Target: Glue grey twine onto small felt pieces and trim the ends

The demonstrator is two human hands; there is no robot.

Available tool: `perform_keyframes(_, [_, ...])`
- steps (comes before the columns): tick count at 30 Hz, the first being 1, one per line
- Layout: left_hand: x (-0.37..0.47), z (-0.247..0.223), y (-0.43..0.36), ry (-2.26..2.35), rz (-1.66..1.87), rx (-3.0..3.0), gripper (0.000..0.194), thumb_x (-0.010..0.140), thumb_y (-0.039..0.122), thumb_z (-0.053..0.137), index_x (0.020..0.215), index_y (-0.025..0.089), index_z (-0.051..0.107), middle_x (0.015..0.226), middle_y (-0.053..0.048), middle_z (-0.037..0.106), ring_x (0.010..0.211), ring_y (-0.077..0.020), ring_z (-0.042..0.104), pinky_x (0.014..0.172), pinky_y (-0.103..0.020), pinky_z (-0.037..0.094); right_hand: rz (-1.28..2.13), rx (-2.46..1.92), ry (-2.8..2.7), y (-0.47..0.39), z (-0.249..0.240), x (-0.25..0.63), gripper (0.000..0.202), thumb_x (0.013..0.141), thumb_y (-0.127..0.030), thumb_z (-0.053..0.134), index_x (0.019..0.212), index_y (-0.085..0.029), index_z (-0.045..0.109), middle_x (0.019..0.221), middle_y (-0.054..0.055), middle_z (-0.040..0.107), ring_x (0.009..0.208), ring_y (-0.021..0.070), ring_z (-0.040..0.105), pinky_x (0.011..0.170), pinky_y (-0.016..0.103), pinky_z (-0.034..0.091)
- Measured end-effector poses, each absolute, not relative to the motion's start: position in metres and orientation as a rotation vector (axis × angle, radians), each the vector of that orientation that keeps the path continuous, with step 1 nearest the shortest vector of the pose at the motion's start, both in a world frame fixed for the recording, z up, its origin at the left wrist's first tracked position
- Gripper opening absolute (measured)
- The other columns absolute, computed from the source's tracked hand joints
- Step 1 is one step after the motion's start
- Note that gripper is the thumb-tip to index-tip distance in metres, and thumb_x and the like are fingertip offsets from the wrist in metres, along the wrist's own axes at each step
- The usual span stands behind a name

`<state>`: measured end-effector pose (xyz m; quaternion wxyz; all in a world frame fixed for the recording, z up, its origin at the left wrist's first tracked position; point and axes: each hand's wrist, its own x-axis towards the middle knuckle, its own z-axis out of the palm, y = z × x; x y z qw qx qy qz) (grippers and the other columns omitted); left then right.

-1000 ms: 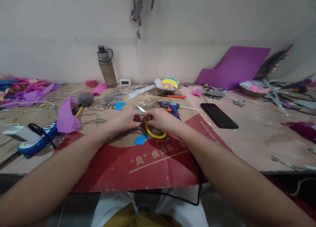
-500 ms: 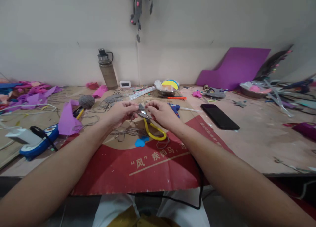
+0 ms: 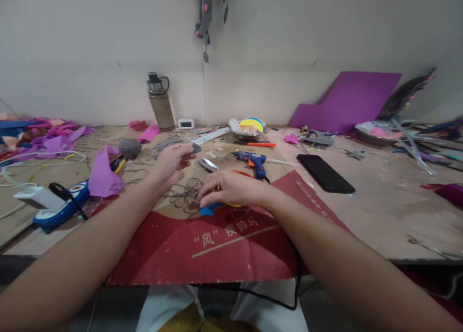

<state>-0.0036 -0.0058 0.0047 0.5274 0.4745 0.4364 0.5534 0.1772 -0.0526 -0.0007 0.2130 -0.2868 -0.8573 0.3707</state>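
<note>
My left hand (image 3: 173,162) is raised over the cardboard, pinching a small grey felt piece (image 3: 196,148) at its fingertips. Lower and to the right, my right hand (image 3: 227,187) curls its fingers downward over the yellow-handled scissors, covering most of the handle. The scissors' metal blades (image 3: 208,165) show beyond that hand. Just under its fingertips lies a blue felt piece (image 3: 209,210), partly covered. What these fingers grip, if anything, is hidden. Loose grey yarn (image 3: 183,194) lies tangled between my hands.
A blue glue gun (image 3: 255,162) lies behind my right hand, with a black phone (image 3: 324,173) further right. At left are a grey yarn ball (image 3: 130,148), purple felt (image 3: 104,173) and a blue case (image 3: 61,211). A bottle (image 3: 161,105) stands by the wall.
My hands have come apart. The right hand moved down and toward me, over the scissors' handle and blue piece; the left shifted slightly left with the grey felt piece.
</note>
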Motion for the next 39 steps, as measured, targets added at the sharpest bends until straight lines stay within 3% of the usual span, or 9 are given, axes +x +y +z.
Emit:
perform_keyframes(7, [-0.006,0.006,-0.004,0.927,1.381,1.131,0.012,0.063,0.019,0.066,0.071,0.014,0.058,0.071,-0.002,0.064,0.057,-0.008,0.056,0.05,-0.019,0.039,0.976,-0.758,-2.495,-0.06,0.004,0.177,0.014,0.08,-0.027,0.066,0.071,-0.021,0.074,0.068,-0.002,0.066,0.062,0.0105,0.057,0.062,0.022,0.042])
perform_keyframes(11, [-0.014,0.01,0.006,0.961,1.462,0.967,0.006,0.065,0.015,0.06,0.069,0.013,0.057,0.073,-0.005,0.067,0.054,-0.0073,0.055,0.047,-0.018,0.038,0.937,-0.556,-2.645,-0.078,0.006,0.166,0.014,0.084,-0.022,0.062,0.076,-0.02,0.074,0.075,0.0,0.069,0.071,0.0111,0.06,0.069,0.022,0.043])
perform_keyframes(14, [-0.019,0.012,0.011,0.991,1.517,0.852,0.005,0.065,0.013,0.057,0.07,0.013,0.057,0.07,-0.004,0.066,0.052,-0.0055,0.053,0.045,-0.015,0.036,0.865,-0.466,-2.73,-0.092,0.01,0.158,0.014,0.084,-0.03,0.064,0.083,-0.02,0.074,0.085,0.002,0.069,0.078,0.0123,0.061,0.072,0.022,0.044])
perform_keyframes(18, [-0.016,0.011,0.007,0.987,1.473,0.941,0.004,0.066,0.014,0.059,0.067,0.014,0.056,0.073,-0.005,0.068,0.052,-0.0061,0.053,0.044,-0.016,0.036,0.427,-0.813,-2.527,-0.086,0.013,0.161,0.028,0.089,-0.043,0.055,0.092,-0.02,0.071,0.096,0.007,0.065,0.084,0.0154,0.059,0.075,0.026,0.042])
perform_keyframes(21, [-0.01,0.009,0.001,0.942,1.429,1.073,0.008,0.067,0.016,0.063,0.07,0.014,0.056,0.073,-0.005,0.068,0.052,-0.006,0.053,0.046,-0.016,0.037,0.119,-1.195,-2.256,-0.068,0.011,0.173,0.036,0.095,-0.041,0.044,0.08,-0.017,0.067,0.084,0.008,0.065,0.076,0.0173,0.057,0.07,0.029,0.039])
perform_keyframes(23, [-0.007,0.009,-0.002,0.923,1.42,1.109,0.01,0.069,0.016,0.065,0.073,0.014,0.056,0.072,-0.004,0.067,0.053,-0.0066,0.055,0.048,-0.017,0.04,0.035,-1.4,-2.154,-0.058,0.009,0.181,0.027,0.094,-0.035,0.045,0.086,-0.017,0.064,0.081,0.009,0.066,0.075,0.0193,0.058,0.066,0.03,0.037])
perform_keyframes(27, [-0.007,0.008,-0.001,0.907,1.445,1.131,0.01,0.073,0.014,0.064,0.079,0.014,0.056,0.073,-0.004,0.066,0.059,-0.0093,0.061,0.055,-0.02,0.047,0.028,-1.724,-2.305,-0.053,0.005,0.191,0.025,0.088,-0.025,0.052,0.108,-0.012,0.058,0.094,0.016,0.069,0.081,0.0256,0.064,0.064,0.031,0.038])
perform_keyframes(32, [-0.012,0.004,0.006,0.862,1.479,1.143,0.013,0.074,0.009,0.065,0.083,0.013,0.058,0.073,-0.005,0.067,0.065,-0.0117,0.065,0.064,-0.024,0.052,0.122,-1.87,-2.571,-0.06,0.008,0.191,0.027,0.087,-0.025,0.049,0.107,-0.01,0.061,0.104,0.018,0.069,0.091,0.0275,0.066,0.068,0.031,0.042])
perform_keyframes(39, [-0.012,0.005,0.004,0.808,1.462,1.119,0.013,0.07,0.014,0.071,0.079,0.013,0.061,0.069,-0.002,0.065,0.06,-0.0097,0.062,0.06,-0.023,0.051,0.294,-1.74,-2.545,-0.057,0.002,0.193,0.034,0.072,-0.03,0.061,0.102,-0.015,0.06,0.096,0.013,0.069,0.082,0.0244,0.065,0.06,0.028,0.041])
